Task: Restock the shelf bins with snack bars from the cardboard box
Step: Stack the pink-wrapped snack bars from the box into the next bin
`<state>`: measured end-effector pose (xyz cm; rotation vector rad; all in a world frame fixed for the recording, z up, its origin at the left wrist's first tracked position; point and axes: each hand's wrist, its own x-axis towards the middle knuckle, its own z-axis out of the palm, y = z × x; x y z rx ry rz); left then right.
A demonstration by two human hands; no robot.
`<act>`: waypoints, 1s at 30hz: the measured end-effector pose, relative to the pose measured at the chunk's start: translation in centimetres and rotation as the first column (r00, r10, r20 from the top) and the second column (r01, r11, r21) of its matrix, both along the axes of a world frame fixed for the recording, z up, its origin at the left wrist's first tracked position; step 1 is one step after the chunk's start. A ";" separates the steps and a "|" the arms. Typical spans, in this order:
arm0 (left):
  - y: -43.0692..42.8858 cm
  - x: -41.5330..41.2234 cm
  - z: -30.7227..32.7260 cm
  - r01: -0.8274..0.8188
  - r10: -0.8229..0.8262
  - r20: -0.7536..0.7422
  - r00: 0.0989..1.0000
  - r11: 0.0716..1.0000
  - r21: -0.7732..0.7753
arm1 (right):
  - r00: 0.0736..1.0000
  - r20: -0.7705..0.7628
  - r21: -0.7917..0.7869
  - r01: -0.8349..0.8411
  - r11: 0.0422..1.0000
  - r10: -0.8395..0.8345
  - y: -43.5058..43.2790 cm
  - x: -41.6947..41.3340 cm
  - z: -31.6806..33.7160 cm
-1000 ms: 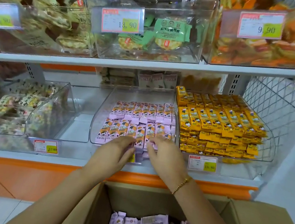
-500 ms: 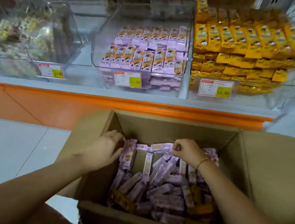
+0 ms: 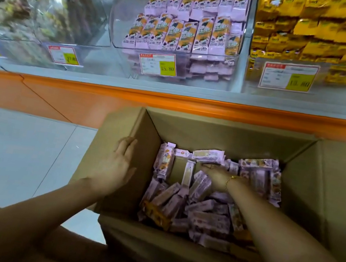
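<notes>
left hand (image 3: 119,163) flat, fingers straight, resting on left inner wall of cardboard box (image 3: 212,135). right hand (image 3: 217,176) down among purple snack bars (image 3: 207,208) at far side of box; fingers buried, grip not discernible. clear shelf bin (image 3: 123,18) far centre, beyond orange shelf edge (image 3: 172,102), part-filled with same bars.

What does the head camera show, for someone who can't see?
A person's right hand reaches among purple snack bars in a cardboard box, while the left hand rests flat against its left wall. Above, a clear shelf bin holds more.
</notes>
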<state>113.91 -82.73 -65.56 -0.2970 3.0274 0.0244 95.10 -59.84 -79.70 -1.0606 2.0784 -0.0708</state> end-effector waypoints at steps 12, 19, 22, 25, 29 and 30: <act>0.2 0.2 -0.6 0.053 -0.052 0.011 0.999 0.997 -0.058 | 0.987 -0.114 0.184 -0.088 0.979 0.110 -1.1 0.3 0.6; 1.0 -0.8 0.9 -0.102 0.100 0.020 0.995 0.987 0.125 | 0.986 -0.010 -0.069 0.168 0.983 -0.169 -1.5 -1.5 6.8; 2.5 -1.9 2.5 -0.281 0.273 0.072 0.959 0.897 0.341 | 0.950 0.138 -0.323 0.310 0.894 -0.280 -2.0 -1.4 10.3; 4.8 -3.2 4.1 -0.490 0.428 0.324 0.844 0.368 0.790 | 0.917 0.240 -0.482 0.398 0.781 -0.319 -2.4 -0.2 13.4; 6.2 -5.0 5.9 -0.436 0.444 0.562 0.698 -0.359 0.825 | 0.881 0.256 -0.621 0.466 0.631 -0.398 -2.3 1.7 17.2; 6.3 -5.4 6.3 -0.395 0.440 0.579 0.687 -0.443 0.805 | 0.870 0.252 -0.649 0.477 0.593 -0.424 -2.1 2.2 17.9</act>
